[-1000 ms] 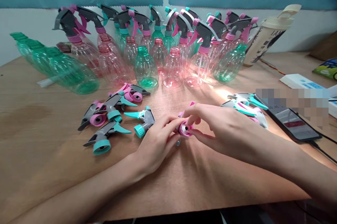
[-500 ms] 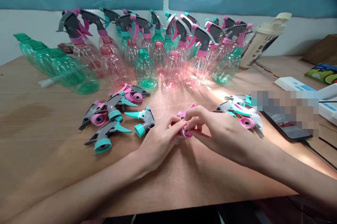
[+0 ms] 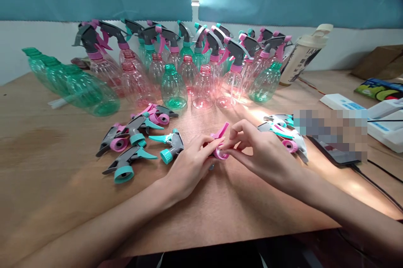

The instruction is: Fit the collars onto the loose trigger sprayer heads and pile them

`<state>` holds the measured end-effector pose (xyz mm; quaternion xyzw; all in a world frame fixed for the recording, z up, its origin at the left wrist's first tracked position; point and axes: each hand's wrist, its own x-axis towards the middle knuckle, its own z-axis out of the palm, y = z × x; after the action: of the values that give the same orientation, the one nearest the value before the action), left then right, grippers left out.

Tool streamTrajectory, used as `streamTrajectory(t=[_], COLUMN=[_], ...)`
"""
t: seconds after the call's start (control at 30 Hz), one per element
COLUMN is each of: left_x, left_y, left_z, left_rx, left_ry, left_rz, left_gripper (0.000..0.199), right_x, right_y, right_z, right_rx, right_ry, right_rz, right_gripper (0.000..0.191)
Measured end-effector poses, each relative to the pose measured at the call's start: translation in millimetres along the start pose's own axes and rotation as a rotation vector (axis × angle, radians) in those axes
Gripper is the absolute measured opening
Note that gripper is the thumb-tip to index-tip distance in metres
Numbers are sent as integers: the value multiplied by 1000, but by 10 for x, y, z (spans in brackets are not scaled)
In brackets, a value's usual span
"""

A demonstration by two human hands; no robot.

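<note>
A spray trigger head [image 3: 221, 155] with a pink collar and pink lever is gripped in my left hand [image 3: 192, 161], low over the table. Its collar faces me, and the lever points up and away. At the collar's mouth, my right hand [image 3: 261, 150] has thumb and forefinger pinched together; whatever lies between them is too small to make out. Just left of my left hand lies a grey trigger head with a teal collar [image 3: 166, 156]. My fingers hide most of the held head's body.
Several trigger heads [image 3: 124, 172] lie in a pile on the left; more [image 3: 289, 145] lie on the right beside a phone [image 3: 336, 157]. Pink and green bottles [image 3: 174, 87], some with heads on, line the back. A cream tumbler [image 3: 304, 54] and a white power strip [image 3: 340, 106] stand at right.
My right fingers have drawn slightly back from the trigger head, leaving its pink lever and collar more exposed. My left hand keeps its hold. The whole view has shifted a little.
</note>
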<state>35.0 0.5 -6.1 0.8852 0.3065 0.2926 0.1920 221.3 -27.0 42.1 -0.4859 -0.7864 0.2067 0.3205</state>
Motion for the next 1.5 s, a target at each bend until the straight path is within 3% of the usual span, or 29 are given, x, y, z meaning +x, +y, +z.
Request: streamTrajectory(t=[0.2,0.43,0.63,0.8,1.13,1.3,1.5], left_x=[-3,21,-1,-21,7,4,-50], left_y=[26,45,32,57,60,55,76], left_z=[2,32,43,2,-69,-71,-46], left_rx=[-12,12,-4,-4,-113,-146,-175], left_ry=[-1,4,17,4,-80,-104,-56], left_rz=[-18,-40,-1,-17,-30,-20,-96], left_gripper=[36,34,34,36,32,29,30], right_x=[-71,-62,-69,-50,35,67,106], right_y=[5,-6,-36,-81,100,93,40], right_z=[54,128,38,-4,-137,-193,-100], right_rx=[-193,-194,-352,-337,-263,-254,-199], right_ry=[94,88,94,13,-238,-314,-160], right_rz=[-131,-143,-154,-162,-492,-450,-467], right_gripper=[14,14,10,7,21,17,13])
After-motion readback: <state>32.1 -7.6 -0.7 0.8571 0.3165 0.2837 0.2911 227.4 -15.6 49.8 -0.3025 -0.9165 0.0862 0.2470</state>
